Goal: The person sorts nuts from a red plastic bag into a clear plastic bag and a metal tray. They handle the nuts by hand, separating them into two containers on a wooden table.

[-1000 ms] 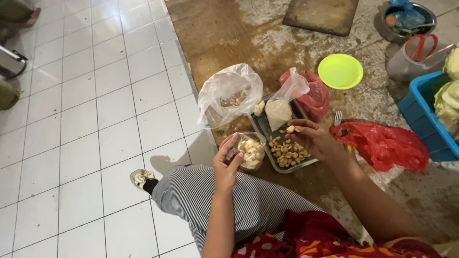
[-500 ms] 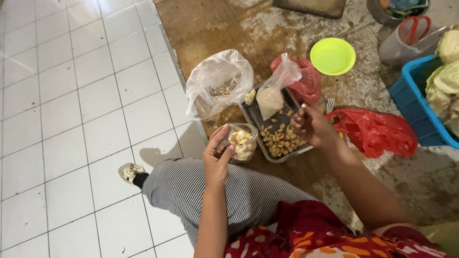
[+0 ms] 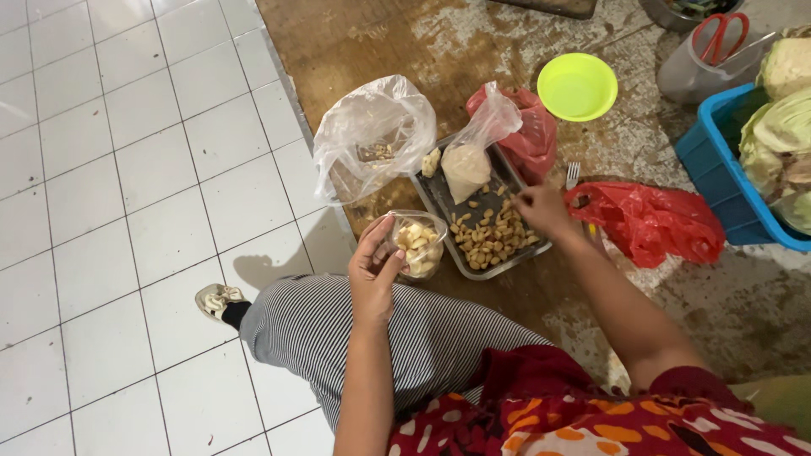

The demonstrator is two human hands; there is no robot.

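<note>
Tray (image 3: 439,198) is your landmark here: a grey rectangular metal one, lying on the worn brown surface (image 3: 397,42) just in front of your knee. Peeled nuts (image 3: 490,241) fill its near end, and a small clear bag of pale powder (image 3: 466,169) stands at its far end with a few pale chunks just beside it.

Your right hand (image 3: 541,209) rests at the tray's right edge, fingertips pinched together over the nuts; whether a nut sits between them is too small to tell. Your left hand (image 3: 374,268) is at the tray's near left corner, fingers curled around a small clear plastic bag of pale cut pieces (image 3: 416,243), which touches the tray's left side. The two hands are apart, with the tray's near end between them.

Left of the tray and beyond your left hand, a large clear plastic bag (image 3: 372,135) stands open with some scraps inside. Behind the tray's far right corner sits a pink bag (image 3: 534,135), and beyond that a lime-green bowl (image 3: 577,84). Right of the tray lies a fork (image 3: 571,175), then a crumpled red bag (image 3: 655,221). Well to the right is a blue crate (image 3: 718,181) holding cabbages (image 3: 781,127).
</note>
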